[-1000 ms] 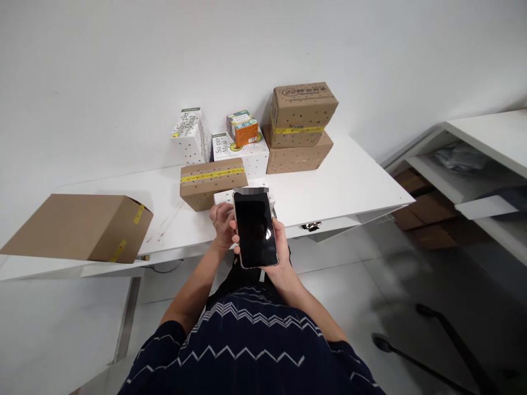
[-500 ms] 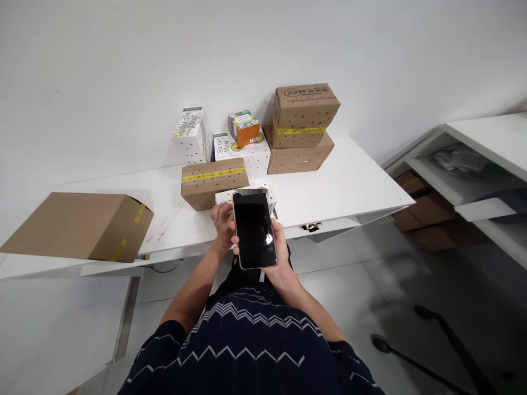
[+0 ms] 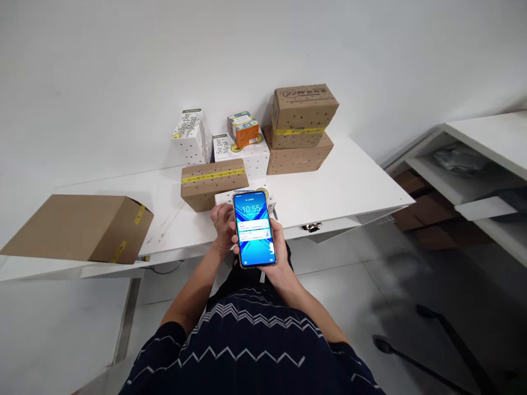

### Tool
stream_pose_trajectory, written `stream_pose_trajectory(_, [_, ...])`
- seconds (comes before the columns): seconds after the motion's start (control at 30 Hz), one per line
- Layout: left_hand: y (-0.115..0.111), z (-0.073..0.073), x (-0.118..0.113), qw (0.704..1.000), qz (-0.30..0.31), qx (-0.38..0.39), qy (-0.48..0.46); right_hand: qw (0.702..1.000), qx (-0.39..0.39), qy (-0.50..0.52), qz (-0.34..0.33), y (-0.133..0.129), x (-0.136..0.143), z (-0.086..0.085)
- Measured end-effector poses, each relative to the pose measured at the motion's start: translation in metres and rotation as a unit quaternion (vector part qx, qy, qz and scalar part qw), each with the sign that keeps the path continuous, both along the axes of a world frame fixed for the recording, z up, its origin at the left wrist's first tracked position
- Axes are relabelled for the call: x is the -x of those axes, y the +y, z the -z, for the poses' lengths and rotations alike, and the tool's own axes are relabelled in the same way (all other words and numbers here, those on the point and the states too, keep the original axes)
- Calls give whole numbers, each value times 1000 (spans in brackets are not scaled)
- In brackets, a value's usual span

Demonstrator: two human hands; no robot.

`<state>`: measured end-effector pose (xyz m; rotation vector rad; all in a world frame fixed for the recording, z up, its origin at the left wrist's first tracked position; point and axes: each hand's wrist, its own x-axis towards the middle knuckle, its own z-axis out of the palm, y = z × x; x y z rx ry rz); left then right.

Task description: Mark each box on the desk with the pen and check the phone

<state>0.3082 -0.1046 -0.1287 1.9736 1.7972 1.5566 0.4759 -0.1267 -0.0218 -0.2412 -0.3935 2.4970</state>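
The right hand (image 3: 280,249) grasps the lit phone (image 3: 254,230) near the front of the table (image 3: 337,186) (awake, apparently not yet unlocked); the left hand (image 3: 223,226) curls near a white box (image 3: 223,196), its grip impossible to tell.

Storeroom or packing office, can't tell which: white desk (image 3: 349,178) with taped cartons (image 3: 214,181) and printed boxes (image 3: 251,159), shelf unit (image 3: 494,131) with brown boxes (image 3: 432,211), plain wall (image 3: 123,71), grey floor (image 3: 333,280).
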Motion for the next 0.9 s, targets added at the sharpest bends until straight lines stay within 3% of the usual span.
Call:
stream_pose_trajectory(0.2, [1, -12, -5, 974, -62, -163, 145, 1000, -6, -18, 18, 0, -4, 7])
stream_pose_trajectory(0.3, [3, -19, -8, 961, -79, -203, 171, 998, -26, -37, 52, 3, -12, 10])
stream_pose_trajectory(0.43, [4, -23, -12, 956, -97, -202, 190, 981, -59, -96, 160, 18, -38, 19])
stream_pose_trajectory(0.5, [4, -23, -12, 955, -104, -201, 193, 951, -77, -161, 251, 32, -55, 31])
stream_pose_trajectory(0.57, [5, -22, -12, 955, -106, -196, 194, 885, -106, -285, 352, 50, -73, 48])
stream_pose_trajectory(0.63, [5, -20, -11, 956, -110, -188, 198, 764, -158, -465, 419, 70, -90, 67])
stream_pose_trajectory(0.67, [6, -19, -11, 955, -112, -187, 201, 691, -202, -555, 417, 79, -97, 76])
stream_pose_trajectory(0.73, [6, -19, -10, 953, -113, -193, 203, 549, -298, -687, 371, 96, -107, 91])
stream_pose_trajectory(0.8, [6, -18, -10, 954, -109, -195, 201, 430, -371, -765, 303, 110, -111, 103])
stream_pose_trajectory(0.9, [5, -18, -10, 959, -97, -187, 189, 303, -424, -825, 219, 124, -107, 114])
